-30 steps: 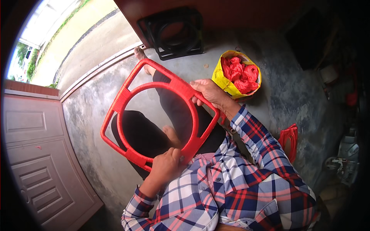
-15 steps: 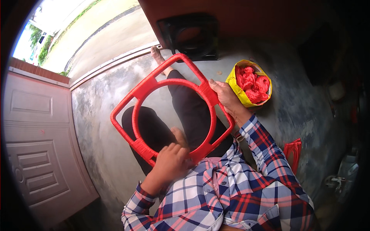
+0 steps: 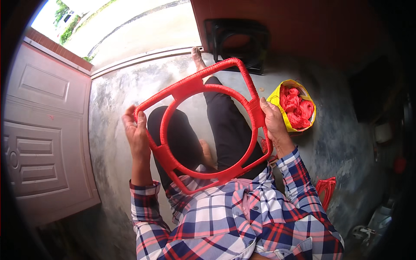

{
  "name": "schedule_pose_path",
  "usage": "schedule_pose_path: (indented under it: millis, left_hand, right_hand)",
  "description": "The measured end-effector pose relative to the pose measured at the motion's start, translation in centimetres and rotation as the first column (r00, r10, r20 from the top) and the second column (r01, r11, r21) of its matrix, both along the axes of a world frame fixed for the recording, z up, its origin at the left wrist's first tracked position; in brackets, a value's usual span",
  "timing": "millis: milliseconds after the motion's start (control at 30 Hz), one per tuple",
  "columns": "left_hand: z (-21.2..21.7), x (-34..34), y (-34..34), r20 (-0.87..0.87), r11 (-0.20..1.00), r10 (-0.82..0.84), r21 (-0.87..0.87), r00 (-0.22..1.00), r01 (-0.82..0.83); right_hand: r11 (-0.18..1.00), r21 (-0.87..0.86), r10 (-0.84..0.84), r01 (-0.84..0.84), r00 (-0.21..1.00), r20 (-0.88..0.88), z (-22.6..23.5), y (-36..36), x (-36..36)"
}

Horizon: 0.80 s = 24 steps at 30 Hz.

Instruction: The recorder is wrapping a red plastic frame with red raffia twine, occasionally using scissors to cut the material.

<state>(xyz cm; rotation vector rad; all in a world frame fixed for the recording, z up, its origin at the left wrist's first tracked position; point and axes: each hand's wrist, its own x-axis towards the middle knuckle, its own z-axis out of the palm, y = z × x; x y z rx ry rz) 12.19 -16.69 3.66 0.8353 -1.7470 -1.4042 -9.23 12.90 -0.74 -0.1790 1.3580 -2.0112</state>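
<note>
A square frame with rounded corners and a round ring inside it (image 3: 188, 88), wound closely in red cord, is held up over my lap. My left hand (image 3: 138, 134) grips its left corner, the thumb on the near face and the fingers curled behind. On the opposite side, my right hand (image 3: 276, 123) is closed round the right edge, the thumb resting on the wound block between ring and frame. My dark-trousered legs show through the ring's opening. The lower edge of the frame lies close against my plaid shirt.
Right of my right hand stands a yellow bag (image 3: 276, 99) with red cord hanks (image 3: 297, 108). Another red bundle (image 3: 326, 190) lies on the concrete floor nearer me. Black frames (image 3: 212, 41) lean on the far wall. A panelled door (image 3: 47, 99) is at left.
My left hand has gone from the frame's lower edge up to its left corner and taken hold there. The frame has turned slightly clockwise. The view has shifted a little.
</note>
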Motion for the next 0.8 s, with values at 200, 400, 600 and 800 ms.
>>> schedule_pose_path:
  millis: [200, 400, 600, 800]
  left_hand:
    - [-1.4, 0.2, -0.3, -0.165, 0.888, -0.114, 0.426, 0.980, 0.174]
    - [-1.9, -0.9, -0.8, 0.206, 0.924, 0.103, -0.381, 0.973, -0.017]
    - [3.9, -5.9, 2.6, 0.368, 0.574, -0.020, -0.757, 0.929, 0.313]
    - [5.4, -9.3, 2.2, 0.526, 0.788, -0.145, -0.451, 0.838, 0.420]
  right_hand:
    - [0.998, 0.061, -0.008, 0.009, 1.000, -0.015, 1.1, 0.0, 0.6]
    - [0.953, 0.263, 0.185, -0.152, 0.977, -0.108, 2.4, -0.4, 1.5]
    - [0.959, 0.253, 0.180, -0.129, 0.965, -0.188, 3.4, -0.7, 2.3]
    - [0.955, 0.264, 0.198, -0.137, 0.955, -0.219, 4.6, -0.7, 3.2]
